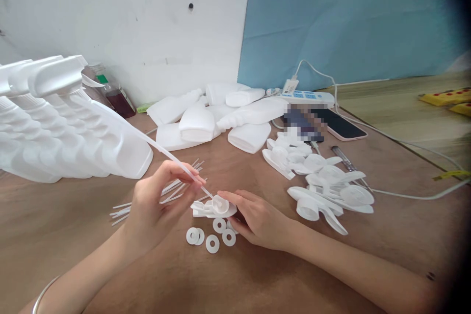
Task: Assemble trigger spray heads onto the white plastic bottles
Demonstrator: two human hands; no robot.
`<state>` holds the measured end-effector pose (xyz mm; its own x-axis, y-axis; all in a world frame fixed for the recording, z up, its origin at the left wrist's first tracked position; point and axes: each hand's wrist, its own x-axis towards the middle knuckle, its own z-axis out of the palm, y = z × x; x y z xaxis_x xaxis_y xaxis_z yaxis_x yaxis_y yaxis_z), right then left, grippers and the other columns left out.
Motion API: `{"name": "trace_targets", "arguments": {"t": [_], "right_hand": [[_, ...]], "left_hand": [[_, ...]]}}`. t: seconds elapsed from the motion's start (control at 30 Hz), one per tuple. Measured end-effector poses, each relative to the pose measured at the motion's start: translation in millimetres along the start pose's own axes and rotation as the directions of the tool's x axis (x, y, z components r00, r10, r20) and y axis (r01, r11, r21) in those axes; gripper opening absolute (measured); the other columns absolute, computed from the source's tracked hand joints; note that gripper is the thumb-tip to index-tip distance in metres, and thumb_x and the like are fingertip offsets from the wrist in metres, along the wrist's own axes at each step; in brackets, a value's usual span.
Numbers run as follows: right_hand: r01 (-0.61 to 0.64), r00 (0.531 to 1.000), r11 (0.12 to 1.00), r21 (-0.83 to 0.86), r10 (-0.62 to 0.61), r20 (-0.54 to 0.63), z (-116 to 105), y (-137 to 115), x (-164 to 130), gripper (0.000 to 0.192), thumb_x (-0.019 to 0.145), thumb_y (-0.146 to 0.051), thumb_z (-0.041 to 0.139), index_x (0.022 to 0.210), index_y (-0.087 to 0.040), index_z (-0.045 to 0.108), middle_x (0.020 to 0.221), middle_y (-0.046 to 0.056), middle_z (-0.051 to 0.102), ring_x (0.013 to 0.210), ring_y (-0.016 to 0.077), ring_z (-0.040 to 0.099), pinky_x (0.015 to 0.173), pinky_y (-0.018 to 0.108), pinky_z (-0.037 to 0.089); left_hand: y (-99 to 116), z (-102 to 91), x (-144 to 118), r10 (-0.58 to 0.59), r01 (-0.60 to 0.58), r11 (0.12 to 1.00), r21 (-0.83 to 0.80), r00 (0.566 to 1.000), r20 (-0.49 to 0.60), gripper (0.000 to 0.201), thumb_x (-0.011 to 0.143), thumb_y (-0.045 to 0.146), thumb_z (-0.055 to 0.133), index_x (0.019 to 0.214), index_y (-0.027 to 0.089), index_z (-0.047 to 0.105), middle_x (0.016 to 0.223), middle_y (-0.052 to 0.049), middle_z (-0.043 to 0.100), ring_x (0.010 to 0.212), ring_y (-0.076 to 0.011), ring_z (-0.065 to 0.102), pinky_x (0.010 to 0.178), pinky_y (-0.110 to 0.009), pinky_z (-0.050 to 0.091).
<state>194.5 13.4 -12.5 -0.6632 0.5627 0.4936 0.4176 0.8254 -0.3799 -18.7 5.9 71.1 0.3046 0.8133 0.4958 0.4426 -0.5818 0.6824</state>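
My left hand (154, 203) pinches a thin white plastic tube (165, 153) that slants up to the left, its lower end at the round opening of a white trigger sprayer head (211, 207). My right hand (253, 218) grips that sprayer head just above the brown table (55, 225). Several white ring washers (212, 243) lie on the table under the two hands. A loose bundle of thin white tubes (169, 189) lies behind my left hand.
Assembled white spray bottles (66, 122) lie stacked at the left. Empty white bottles (221, 117) lie at the back centre. A pile of sprayer heads (324, 186) sits right of my hands. A power strip (305, 97), a phone (340, 125) and cables (405, 195) are at the back right.
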Motion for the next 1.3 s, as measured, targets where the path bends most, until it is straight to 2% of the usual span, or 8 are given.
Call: {"name": "trace_targets", "arguments": {"t": [0.13,0.23,0.33,0.43,0.63,0.83,1.07,1.3], "right_hand": [[0.008,1.000,1.000,-0.003,-0.007,0.007,0,-1,1,0.044,0.079,-0.009,0.044,0.122,-0.011,0.035,0.085,0.008,0.060,0.068,0.0159,0.052,0.062,0.028,0.048],[0.014,1.000,1.000,-0.014,-0.014,0.004,0,-1,1,0.042,0.079,-0.009,0.043,0.121,-0.013,0.036,0.080,0.006,0.060,0.067,0.0162,0.051,0.060,0.027,0.047],[0.015,1.000,0.999,-0.029,-0.015,-0.002,0,-1,2,0.038,0.079,-0.011,0.043,0.117,-0.013,0.039,0.076,0.006,0.058,0.065,0.0168,0.051,0.058,0.028,0.046],[-0.001,1.000,1.000,-0.023,0.001,0.001,0,-1,1,0.041,0.080,-0.012,0.043,0.120,-0.014,0.037,0.077,0.005,0.058,0.067,0.0170,0.051,0.060,0.028,0.046],[0.013,1.000,1.000,-0.018,-0.013,-0.009,0,-1,2,0.039,0.081,-0.013,0.043,0.119,-0.015,0.037,0.080,0.006,0.061,0.068,0.0167,0.053,0.061,0.028,0.046],[0.002,1.000,1.000,-0.020,-0.002,-0.019,2,0,1,0.041,0.078,-0.011,0.045,0.119,-0.015,0.037,0.089,0.008,0.063,0.070,0.0173,0.054,0.062,0.029,0.048],[0.010,0.999,0.999,-0.031,-0.011,-0.040,3,-1,0,0.039,0.080,-0.013,0.043,0.118,-0.016,0.038,0.081,0.006,0.062,0.069,0.0172,0.054,0.062,0.029,0.048],[0.022,0.999,0.998,-0.065,-0.025,-0.042,3,-3,1,0.038,0.080,-0.013,0.043,0.117,-0.014,0.039,0.081,0.007,0.063,0.065,0.0173,0.053,0.059,0.029,0.047]], "left_hand": [[-2,14.0,-5,-0.022,0.023,1.000,-0.003,0.997,0.075,0.009,0.081,0.012,0.054,0.086,0.019,0.050,0.081,0.000,0.063,0.074,-0.0104,0.063,0.067,-0.021,0.052],[-8,26.1,-10,-0.044,0.041,0.999,0.024,0.994,0.103,0.008,0.081,0.015,0.055,0.087,0.019,0.051,0.081,0.000,0.065,0.075,-0.0119,0.063,0.069,-0.024,0.050],[-14,36.6,-15,-0.030,0.023,0.997,0.072,0.995,0.100,0.004,0.081,0.016,0.055,0.083,0.019,0.053,0.080,-0.001,0.065,0.076,-0.0137,0.062,0.071,-0.027,0.048],[-17,41.7,-17,0.032,-0.039,0.994,0.099,0.997,0.067,0.005,0.080,0.015,0.056,0.081,0.019,0.053,0.077,0.000,0.065,0.074,-0.0138,0.060,0.072,-0.029,0.045],[-14,42.3,-15,0.078,-0.080,0.989,0.123,0.997,0.020,0.007,0.078,0.014,0.057,0.074,0.019,0.053,0.067,0.002,0.064,0.064,-0.0122,0.057,0.068,-0.028,0.041],[-18,44.3,-17,-0.019,0.016,0.999,0.045,0.997,0.077,0.003,0.079,0.016,0.056,0.076,0.018,0.055,0.068,0.000,0.060,0.065,-0.0117,0.055,0.063,-0.025,0.043],[-16,40.4,-12,0.054,-0.073,0.981,0.180,0.993,0.108,0.010,0.078,0.016,0.055,0.071,0.019,0.049,0.063,0.004,0.060,0.060,-0.0112,0.053,0.062,-0.027,0.034],[-15,38.8,-11,-0.038,-0.008,0.977,0.215,0.978,0.206,0.015,0.080,0.020,0.051,0.067,0.019,0.044,0.062,0.004,0.054,0.056,-0.0102,0.047,0.061,-0.028,0.031]]}}
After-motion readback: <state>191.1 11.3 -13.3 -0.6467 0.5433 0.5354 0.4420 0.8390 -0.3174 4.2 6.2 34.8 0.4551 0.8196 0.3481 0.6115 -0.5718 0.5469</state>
